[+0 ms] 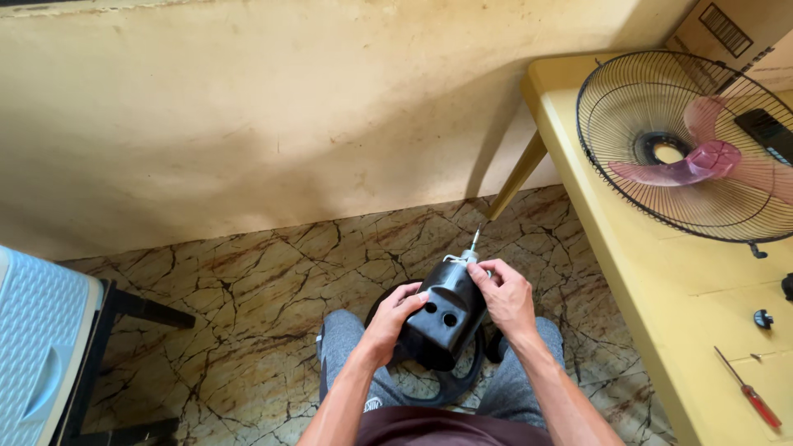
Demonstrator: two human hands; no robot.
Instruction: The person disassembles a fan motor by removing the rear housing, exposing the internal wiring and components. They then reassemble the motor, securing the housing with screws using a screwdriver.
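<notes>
Black fan motor housing (446, 314) held over the lap at 6 o'clock, left hand (392, 318) gripping its side, right hand (505, 297) pinching its top, fan grille (686, 149) on yellow table (661, 289) at 2 o'clock, red screwdriver (750, 391) at 4.

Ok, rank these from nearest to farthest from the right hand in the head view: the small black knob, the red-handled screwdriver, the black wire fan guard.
From the right hand:
1. Small black knob, on the yellow table, to the hand's right.
2. Red-handled screwdriver, lower right, near the table's front part.
3. Black wire fan guard, upper right, with the pink plastic blades.

Knob and screwdriver are fairly close.
</notes>
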